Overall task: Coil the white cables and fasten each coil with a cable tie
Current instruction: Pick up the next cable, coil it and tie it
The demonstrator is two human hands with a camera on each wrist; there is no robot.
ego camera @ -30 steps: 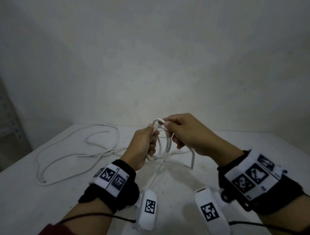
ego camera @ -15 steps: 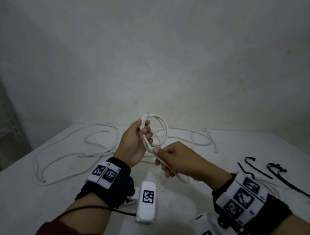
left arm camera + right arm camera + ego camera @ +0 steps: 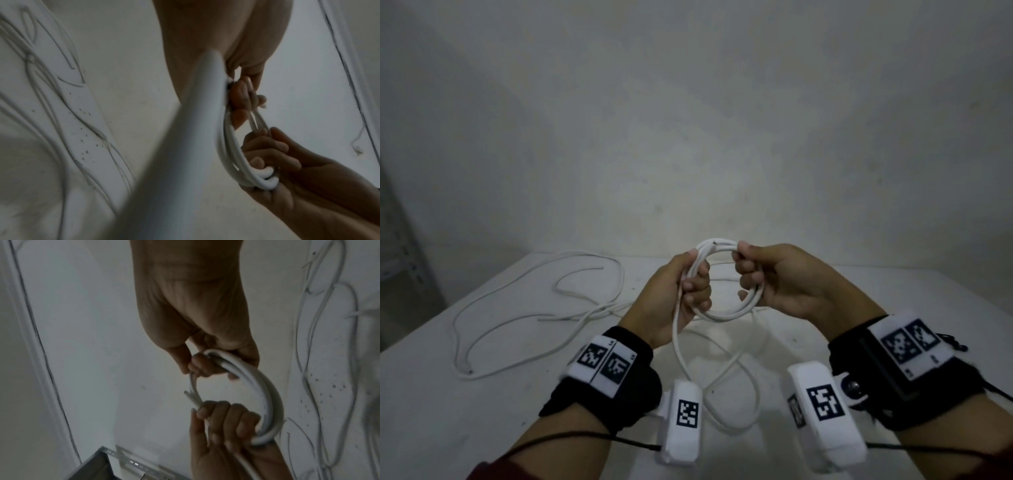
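A white cable coil (image 3: 723,313) of several turns is held upright above the white table (image 3: 465,411). My left hand (image 3: 671,298) grips its left side, fingers curled round the strands. My right hand (image 3: 774,284) grips the right side, thumb on top. The cable's loose tail (image 3: 677,353) drops from my left hand to a slack loop (image 3: 751,404) on the table. In the left wrist view the coil (image 3: 236,154) runs between my left hand (image 3: 242,97) and right hand (image 3: 273,154). In the right wrist view the coil (image 3: 267,386) arcs from right hand (image 3: 205,363) to left hand (image 3: 226,421).
A second white cable (image 3: 517,301) lies loose in wide bends on the left half of the table. A grey metal shelf (image 3: 400,260) stands past the table's left edge, also as a shelf corner (image 3: 115,464). A bare wall rises behind the table.
My right hand, which had dropped low along the tail, has come back up to the coil with another turn. It now grips the coil's right side; the left hand kept its hold.
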